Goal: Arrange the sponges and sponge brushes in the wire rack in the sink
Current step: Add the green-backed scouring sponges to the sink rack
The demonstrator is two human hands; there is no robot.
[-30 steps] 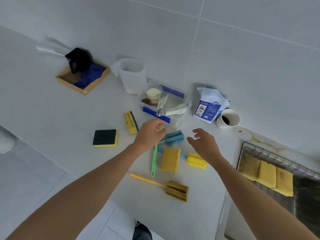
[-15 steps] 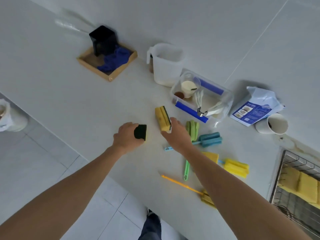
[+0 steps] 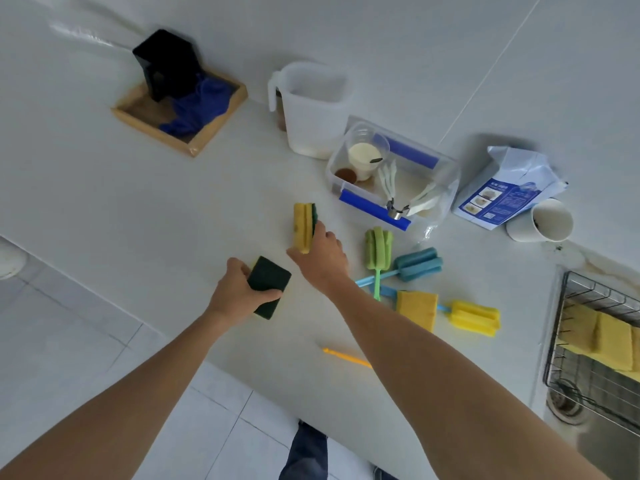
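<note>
The left hand (image 3: 239,289) grasps a green-topped sponge (image 3: 268,286) near the counter's (image 3: 138,209) front edge; the right hand (image 3: 322,258) pinches an upright yellow sponge (image 3: 302,226) just beyond it; three brushes (image 3: 379,249) lie mid-counter, well apart from the rack (image 3: 588,299) at the right edge, which holds yellow sponges.

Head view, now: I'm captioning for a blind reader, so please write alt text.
Each hand grips a green-backed yellow sponge on a white counter: left hand, right hand. Sponge brushes lie beside them; yellow sponges sit in the wire rack at right.
</note>
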